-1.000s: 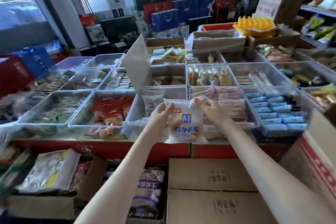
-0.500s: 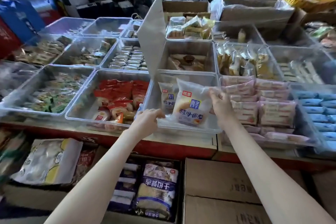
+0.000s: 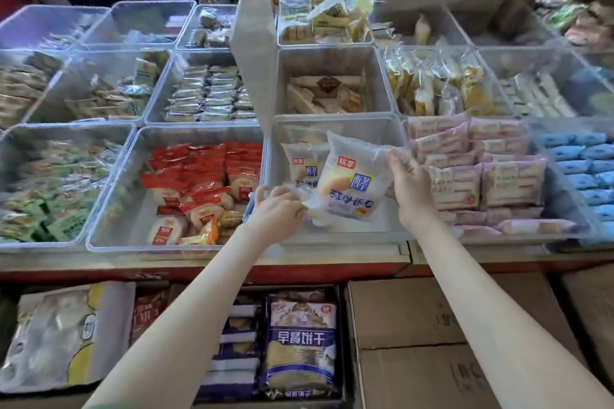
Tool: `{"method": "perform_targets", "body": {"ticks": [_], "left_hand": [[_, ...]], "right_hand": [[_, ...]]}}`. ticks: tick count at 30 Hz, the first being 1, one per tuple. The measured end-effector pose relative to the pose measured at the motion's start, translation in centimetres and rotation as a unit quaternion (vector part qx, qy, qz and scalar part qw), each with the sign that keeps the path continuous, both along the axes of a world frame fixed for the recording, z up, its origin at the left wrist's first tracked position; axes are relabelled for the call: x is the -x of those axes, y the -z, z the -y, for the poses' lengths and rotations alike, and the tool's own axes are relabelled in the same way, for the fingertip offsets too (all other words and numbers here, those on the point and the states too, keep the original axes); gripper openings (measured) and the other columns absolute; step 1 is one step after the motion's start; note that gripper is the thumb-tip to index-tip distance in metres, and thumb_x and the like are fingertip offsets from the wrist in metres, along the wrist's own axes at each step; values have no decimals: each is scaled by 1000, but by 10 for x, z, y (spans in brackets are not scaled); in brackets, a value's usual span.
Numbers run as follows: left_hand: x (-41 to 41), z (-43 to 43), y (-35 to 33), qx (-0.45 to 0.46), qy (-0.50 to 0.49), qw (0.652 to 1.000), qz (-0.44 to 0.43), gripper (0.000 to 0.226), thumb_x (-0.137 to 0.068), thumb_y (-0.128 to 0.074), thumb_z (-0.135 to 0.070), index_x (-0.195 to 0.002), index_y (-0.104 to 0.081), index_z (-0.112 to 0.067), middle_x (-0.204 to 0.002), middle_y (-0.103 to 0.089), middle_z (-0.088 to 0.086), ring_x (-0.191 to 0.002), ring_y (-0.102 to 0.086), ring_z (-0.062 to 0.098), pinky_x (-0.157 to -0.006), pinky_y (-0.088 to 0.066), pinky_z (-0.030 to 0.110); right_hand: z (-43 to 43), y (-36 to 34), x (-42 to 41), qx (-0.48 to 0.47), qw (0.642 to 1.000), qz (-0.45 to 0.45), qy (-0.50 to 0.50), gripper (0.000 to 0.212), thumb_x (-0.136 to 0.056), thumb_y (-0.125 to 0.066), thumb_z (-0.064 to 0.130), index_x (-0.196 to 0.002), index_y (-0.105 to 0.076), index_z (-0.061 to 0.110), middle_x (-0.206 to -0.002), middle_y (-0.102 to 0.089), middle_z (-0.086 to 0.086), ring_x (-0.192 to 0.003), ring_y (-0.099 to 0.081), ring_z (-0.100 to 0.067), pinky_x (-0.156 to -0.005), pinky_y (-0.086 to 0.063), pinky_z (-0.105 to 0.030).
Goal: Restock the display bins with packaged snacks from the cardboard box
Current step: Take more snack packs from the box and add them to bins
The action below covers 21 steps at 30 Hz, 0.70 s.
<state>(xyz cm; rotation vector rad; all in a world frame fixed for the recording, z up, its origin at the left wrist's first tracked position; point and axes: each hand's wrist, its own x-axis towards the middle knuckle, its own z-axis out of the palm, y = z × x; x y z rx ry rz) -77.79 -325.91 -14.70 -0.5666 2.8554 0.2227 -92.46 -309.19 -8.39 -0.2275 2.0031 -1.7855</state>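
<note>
Holding a white plastic-wrapped bread packet with blue lettering (image 3: 354,183) tilted inside the clear plastic display bin (image 3: 335,236) at near centre, the right hand (image 3: 410,186) pinches its right edge while the left hand (image 3: 277,209) grips its lower-left corner. A second, identical packet (image 3: 304,163) stands just behind. Red-wrapped snacks (image 3: 202,183) fill the bin to the left; pink packets (image 3: 478,173) fill the bin to the right. Closed cardboard boxes (image 3: 432,342) sit below.

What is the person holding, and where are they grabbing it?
A white bread packet. The right hand pinches its upper right edge; the left hand has its grip on the lower left corner.
</note>
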Motion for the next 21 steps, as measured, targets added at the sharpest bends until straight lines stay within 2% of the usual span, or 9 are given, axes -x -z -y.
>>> {"method": "perform_targets", "body": {"ticks": [1,4,7,10,12,14,16,19,21], "left_hand": [[3,5,0,-1,-1,1000,4,32,-98,-37,-18,-116,-62,-24,-134,-49,-11,-137,-24,15,-109,-2,46],[11,16,-4,-12,-5,1000,6,56,-86,-39,1,-130,-53,-29,-142,-42,-12,-143,-14,14,-112,5,51],[15,20,-7,-28,-30,999,-11,62,-81,-37,6,-130,-53,-28,-138,-46,-10,-143,-18,12,-113,7,48],[9,21,-3,-62,-72,995,-39,66,-79,-35,9,-129,-53,-30,-136,-50,-8,-143,-20,13,-113,8,45],[3,18,1,-87,-115,987,-66,64,-79,-37,6,-127,-55,-31,-136,-52,-6,-142,-24,14,-114,6,45],[-4,12,1,-108,-163,974,-115,60,-79,-38,5,-125,-57,-29,-134,-54,-7,-139,-27,10,-112,8,42],[-7,4,-2,-129,-193,959,-160,58,-79,-37,5,-122,-58,-28,-128,-57,-9,-134,-33,9,-112,9,40],[-6,-10,-7,-176,-246,933,-196,44,-91,-33,-6,-119,-58,-29,-112,-66,-8,-122,-46,11,-115,3,43],[-6,-20,-10,-197,-265,927,-178,34,-98,-30,-25,-119,-56,-29,-102,-69,-4,-117,-52,14,-116,1,42]], "right_hand": [[1,-5,-4,12,1000,-8,1,22,-100,-45,21,-85,-62,21,-66,-66,17,-57,-60,11,-55,-49,-17],[3,-4,-11,13,999,-32,-21,20,-100,-44,19,-92,-62,24,-76,-59,15,-66,-59,15,-73,-51,-26],[7,22,-23,-18,992,-12,-122,20,-99,-48,26,-97,-67,30,-96,-66,11,-95,-60,-11,-80,-49,-40],[11,52,-28,-70,982,11,-177,18,-96,-54,19,-99,-67,31,-103,-63,6,-96,-56,-15,-85,-48,-36],[15,56,-25,-142,968,-34,-205,27,-93,-57,17,-115,-60,33,-116,-58,2,-93,-54,-12,-85,-45,-31],[20,55,-19,-228,940,-83,-241,49,-92,-59,19,-137,-43,27,-140,-45,-2,-115,-49,-16,-93,-37,-27],[25,57,-16,-294,917,-95,-252,68,-92,-60,26,-149,-23,18,-155,-20,-4,-138,-30,-20,-106,-27,-29],[32,60,-24,-351,897,-94,-250,79,-92,-57,36,-152,-10,14,-159,10,-10,-147,-8,-26,-114,-17,-35],[34,60,-27,-376,895,-95,-222,87,-89,-61,40,-151,-6,14,-158,15,-12,-146,3,-32,-115,-14,-42]]}}
